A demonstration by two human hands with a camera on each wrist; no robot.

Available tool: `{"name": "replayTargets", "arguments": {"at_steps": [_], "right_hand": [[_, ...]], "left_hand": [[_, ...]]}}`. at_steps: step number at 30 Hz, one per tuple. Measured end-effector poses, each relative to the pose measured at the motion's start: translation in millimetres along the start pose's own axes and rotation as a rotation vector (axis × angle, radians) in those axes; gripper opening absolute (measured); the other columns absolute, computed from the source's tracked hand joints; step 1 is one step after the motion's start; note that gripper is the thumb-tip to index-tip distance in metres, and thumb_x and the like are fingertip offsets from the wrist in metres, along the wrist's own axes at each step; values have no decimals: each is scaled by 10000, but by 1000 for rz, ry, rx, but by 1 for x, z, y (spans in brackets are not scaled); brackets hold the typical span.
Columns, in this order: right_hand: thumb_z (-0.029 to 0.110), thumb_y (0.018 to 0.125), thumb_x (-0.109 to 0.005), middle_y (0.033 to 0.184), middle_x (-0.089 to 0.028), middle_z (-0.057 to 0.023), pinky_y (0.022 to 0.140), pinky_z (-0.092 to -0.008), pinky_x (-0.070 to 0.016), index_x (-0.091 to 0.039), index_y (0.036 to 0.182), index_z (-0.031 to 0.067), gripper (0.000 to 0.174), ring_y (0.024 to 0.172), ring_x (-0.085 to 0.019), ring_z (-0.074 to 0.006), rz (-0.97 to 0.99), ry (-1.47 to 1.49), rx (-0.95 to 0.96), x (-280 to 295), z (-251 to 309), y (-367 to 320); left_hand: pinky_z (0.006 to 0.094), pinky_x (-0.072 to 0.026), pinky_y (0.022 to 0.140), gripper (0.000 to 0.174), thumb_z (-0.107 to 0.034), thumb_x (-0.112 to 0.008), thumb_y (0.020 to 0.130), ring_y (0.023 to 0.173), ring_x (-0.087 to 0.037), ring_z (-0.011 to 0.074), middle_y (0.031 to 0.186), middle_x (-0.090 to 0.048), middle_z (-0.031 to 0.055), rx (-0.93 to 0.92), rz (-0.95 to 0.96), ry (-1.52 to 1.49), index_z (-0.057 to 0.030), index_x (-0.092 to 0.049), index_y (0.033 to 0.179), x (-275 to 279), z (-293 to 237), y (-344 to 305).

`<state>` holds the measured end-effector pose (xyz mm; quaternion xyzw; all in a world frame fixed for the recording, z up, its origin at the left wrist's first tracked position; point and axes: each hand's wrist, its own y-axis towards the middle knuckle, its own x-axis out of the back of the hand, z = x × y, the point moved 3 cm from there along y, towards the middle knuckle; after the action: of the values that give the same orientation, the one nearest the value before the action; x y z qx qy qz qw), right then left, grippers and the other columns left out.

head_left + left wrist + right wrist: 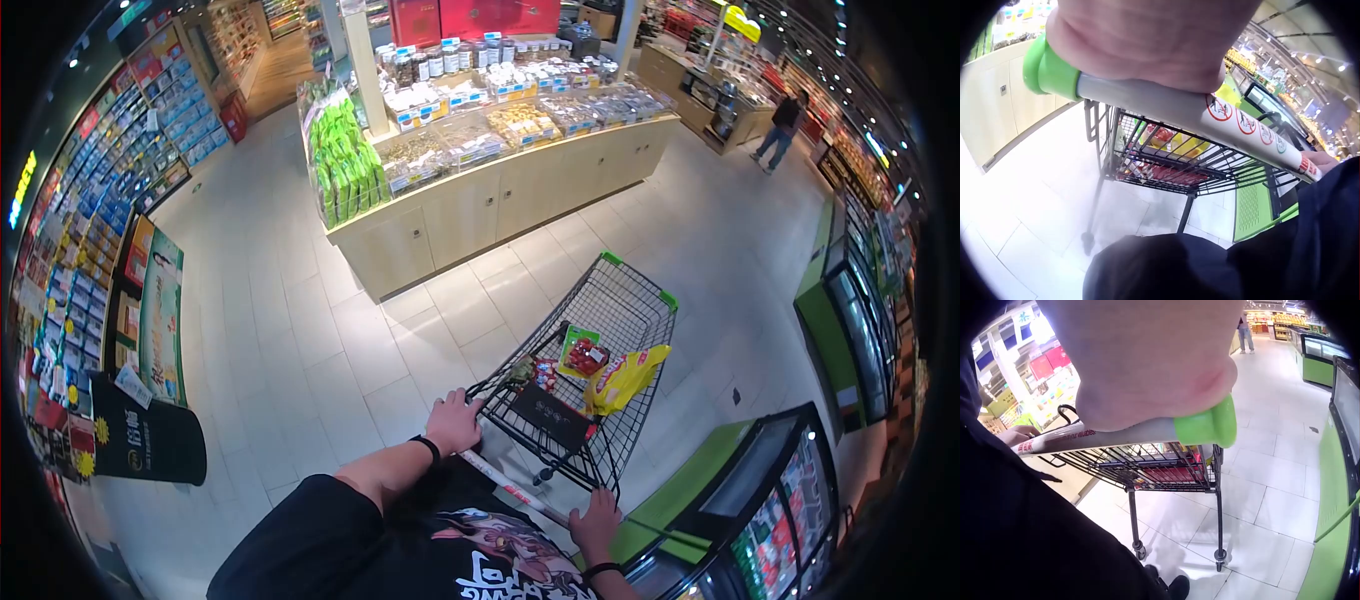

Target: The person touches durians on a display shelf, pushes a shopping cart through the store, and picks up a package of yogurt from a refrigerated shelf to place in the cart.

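Observation:
A wire shopping cart stands in front of the person, turned toward the upper right in the head view. Both hands hold its grey handle. The left hand grips near the left end, beside a green end cap; the right hand grips the other end, its palm right by the other green cap. The wrists hide most fingers in the wrist views. Inside the cart lie a yellow bag, a pack of red fruit, a dark flat box and a small colourful packet.
A wooden display counter with dry goods stands ahead. Green-based freezers line the right, one close to the cart. Stocked shelves and a dark promotional stand are at left. A person stands farther off on the tiled floor.

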<state>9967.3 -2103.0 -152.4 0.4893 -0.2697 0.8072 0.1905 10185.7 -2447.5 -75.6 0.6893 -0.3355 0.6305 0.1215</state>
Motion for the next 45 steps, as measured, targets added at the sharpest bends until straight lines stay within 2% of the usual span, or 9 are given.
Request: {"name": "replayTargets", "arguments": {"at_steps": [6, 14, 21, 34, 36, 41, 43, 45], "right_hand": [[344, 796, -728, 1536, -541, -202, 1174, -562, -320, -565, 1436, -39, 763, 1512, -405, -340, 10, -2, 1, 21, -9, 91], [376, 781, -735, 1524, -526, -219, 1152, -577, -333, -547, 1416, -22, 773, 1494, -410, -366, 5, 13, -31, 46, 0, 217], [346, 760, -750, 1410, -575, -201, 1112, -561, -368, -576, 1332, 1, 690, 1444, -443, -375, -13, 25, -74, 80, -1, 319], [350, 743, -760, 1425, -578, -203, 1143, -556, -341, -583, 1349, -15, 729, 1468, -426, -368, -53, 63, -109, 118, -30, 488], [319, 732, -767, 1363, -582, -214, 1082, -526, -385, -583, 1296, -3, 674, 1424, -448, -369, -120, 9, -64, 129, -32, 512], [325, 704, -774, 1361, -586, -207, 1087, -525, -379, -588, 1279, -2, 687, 1426, -447, -368, -92, 31, -104, 152, -51, 587], [326, 700, -775, 1366, -584, -204, 1093, -524, -374, -587, 1281, -2, 694, 1427, -447, -366, -94, 33, -133, 165, -59, 606], [381, 717, -766, 1402, -587, -190, 1146, -554, -331, -589, 1340, -21, 762, 1465, -425, -358, -85, 86, -130, 177, -70, 635]], "left_hand": [[533, -498, 982, 471, -313, -669, 877, 1246, -576, 359, 1257, -590, 198, 15, -16, -7, -135, -665, 1312, 25, -11, 87], [530, -518, 926, 441, -273, -660, 847, 1199, -597, 359, 1215, -598, 198, -59, -66, 11, -106, -689, 1254, 58, -16, 228], [542, -514, 919, 460, -267, -655, 850, 1196, -597, 362, 1213, -594, 196, -103, -81, -50, -109, -682, 1281, 78, -34, 341], [528, -522, 915, 435, -295, -669, 873, 1184, -600, 347, 1197, -590, 178, -139, -71, 38, -144, -665, 1281, 117, -79, 528], [529, -520, 923, 439, -291, -666, 874, 1184, -599, 348, 1202, -588, 177, -151, -74, 32, -149, -662, 1290, 122, -87, 558], [530, -508, 949, 454, -280, -661, 873, 1198, -597, 356, 1229, -584, 180, -134, -58, 44, -173, -655, 1315, 142, -120, 633], [530, -508, 953, 458, -279, -663, 869, 1211, -595, 358, 1243, -583, 184, -134, 19, 58, -172, -660, 1314, 142, -132, 662], [534, -509, 965, 456, -277, -663, 868, 1217, -595, 358, 1256, -584, 185, -136, -39, 12, -171, -664, 1312, 145, -144, 692]]}}
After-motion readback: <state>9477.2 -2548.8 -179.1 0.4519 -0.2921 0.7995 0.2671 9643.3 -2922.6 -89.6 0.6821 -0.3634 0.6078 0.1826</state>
